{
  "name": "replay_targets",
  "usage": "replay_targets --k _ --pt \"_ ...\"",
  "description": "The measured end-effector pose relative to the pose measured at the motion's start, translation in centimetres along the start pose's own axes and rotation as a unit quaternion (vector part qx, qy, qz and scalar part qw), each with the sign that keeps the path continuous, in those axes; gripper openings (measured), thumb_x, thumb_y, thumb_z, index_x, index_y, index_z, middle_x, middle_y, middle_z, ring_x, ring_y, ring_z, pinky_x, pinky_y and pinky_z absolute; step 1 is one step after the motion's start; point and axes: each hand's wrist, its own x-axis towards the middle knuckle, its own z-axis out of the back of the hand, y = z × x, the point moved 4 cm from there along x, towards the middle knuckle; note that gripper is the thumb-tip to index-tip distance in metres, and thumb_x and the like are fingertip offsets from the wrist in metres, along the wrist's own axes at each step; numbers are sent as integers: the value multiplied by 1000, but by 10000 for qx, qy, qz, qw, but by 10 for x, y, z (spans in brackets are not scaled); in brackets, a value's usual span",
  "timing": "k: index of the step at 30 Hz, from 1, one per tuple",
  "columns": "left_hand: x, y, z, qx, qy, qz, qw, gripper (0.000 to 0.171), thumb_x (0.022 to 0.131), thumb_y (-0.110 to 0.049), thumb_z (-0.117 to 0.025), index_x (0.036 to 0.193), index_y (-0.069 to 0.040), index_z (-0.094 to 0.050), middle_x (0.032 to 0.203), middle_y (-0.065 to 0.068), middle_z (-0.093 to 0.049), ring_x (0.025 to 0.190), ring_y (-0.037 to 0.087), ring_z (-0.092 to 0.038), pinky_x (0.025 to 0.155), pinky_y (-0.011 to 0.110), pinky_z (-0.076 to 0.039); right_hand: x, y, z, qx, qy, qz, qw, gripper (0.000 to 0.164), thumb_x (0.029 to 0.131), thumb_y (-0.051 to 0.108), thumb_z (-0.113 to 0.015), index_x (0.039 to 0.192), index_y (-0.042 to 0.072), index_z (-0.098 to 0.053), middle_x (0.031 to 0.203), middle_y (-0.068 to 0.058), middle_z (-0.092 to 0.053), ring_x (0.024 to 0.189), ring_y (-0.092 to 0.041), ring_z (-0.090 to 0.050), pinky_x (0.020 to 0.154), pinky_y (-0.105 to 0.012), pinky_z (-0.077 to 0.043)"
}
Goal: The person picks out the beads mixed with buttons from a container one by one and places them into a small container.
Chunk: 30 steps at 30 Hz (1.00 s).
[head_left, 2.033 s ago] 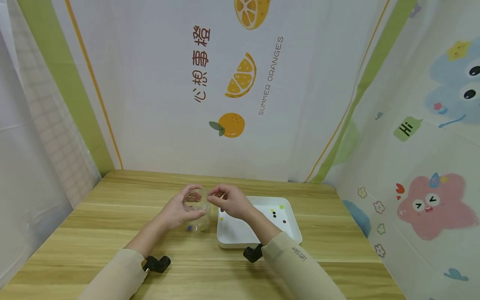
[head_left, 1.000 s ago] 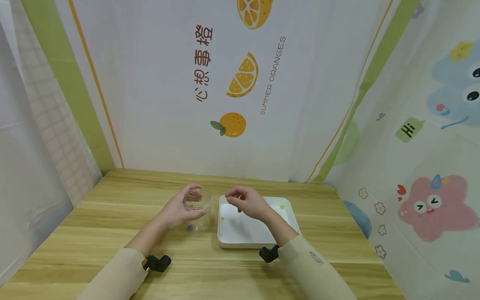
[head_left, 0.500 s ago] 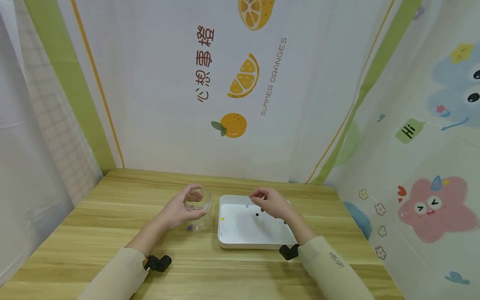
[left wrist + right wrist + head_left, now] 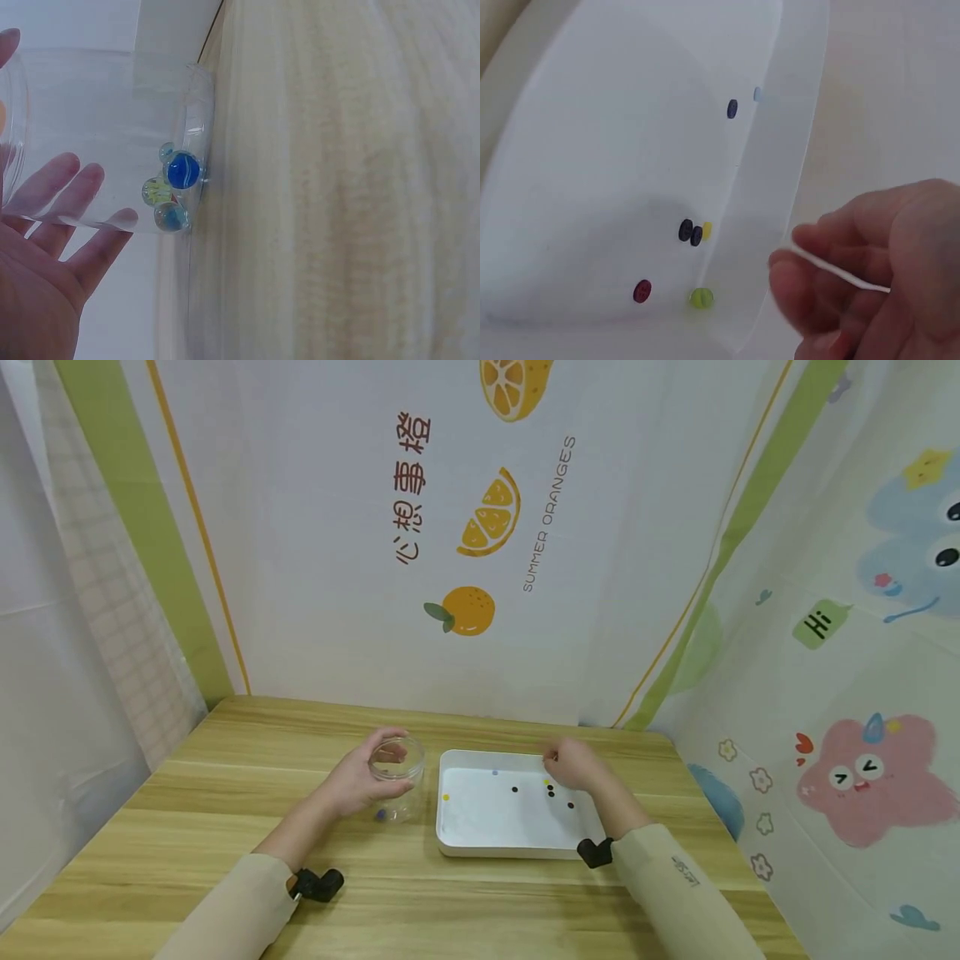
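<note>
My left hand (image 4: 365, 781) grips a clear jar (image 4: 397, 795) standing upright on the table. Its fingers curve round the wall near the rim. At the bottom of the jar, in the left wrist view, lie several glass marbles, among them a blue marble (image 4: 181, 171) and a yellow-green marble (image 4: 157, 192). My right hand (image 4: 877, 262) has curled fingers at the far right rim of a white tray (image 4: 795, 150). A thin white strip shows between them; whether it is held, I cannot tell. Small buttons lie in the tray, including a red button (image 4: 642, 291) and a green button (image 4: 701, 298).
More small pieces are spread in the tray: a yellow piece (image 4: 446, 797) at the left, a light blue piece (image 4: 495, 772) at the back and several dark buttons. The wooden table (image 4: 360, 902) runs to a patterned cloth (image 4: 337, 610) behind.
My right hand has left the jar's mouth and moved right across the tray to its far right side. Dark buttons it covered now show. The left hand and jar stay in place.
</note>
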Motion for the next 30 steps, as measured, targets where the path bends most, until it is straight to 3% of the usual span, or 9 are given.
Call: replay_targets --k 4,9,14,23,30 --pt "0 0 1 -1 25 -42 10000 81 92 -18 -91 158 -11 -43 143 28 -62 138 51 -60 97 45 -67 1 -3 -4 -527 292 -523 9968 25 106 11 -55 81 10 -59 63 2 -45 56 -13 -39 55 -28 -34" --pt "0 -1 1 -17 21 -78 10000 81 92 -18 -90 157 -12 -44 143 28 -62 138 51 -60 96 45 -68 1 -2 -6 -907 573 -1047 9887 18 104 12 -57 94 5 -70 62 -1 -54 50 -13 -44 52 -29 -36" --pt "0 -1 2 -14 27 -93 10000 81 92 -16 -90 158 -11 -43 144 29 -61 137 52 -61 95 42 -68 3 1 -9 -1033 694 -1377 9826 18 105 15 -59 95 6 -71 63 -2 -57 50 -13 -48 54 -30 -38" --pt "-1 -1 2 -4 30 -72 10000 81 92 -17 -90 158 -11 -43 145 29 -61 138 52 -60 94 40 -68 8 -1 -15 -1112 723 -1496 9798 19 106 16 -59 95 7 -72 68 -4 -63 49 -14 -53 66 -37 -49" --pt "-1 0 1 -28 42 -51 10000 82 92 -18 -90 158 -11 -43 146 30 -60 138 52 -60 96 42 -68 11 -5 -20 -1139 829 -1574 9774 22 105 15 -59 89 7 -72 64 -4 -63 46 -12 -51 53 -28 -42"
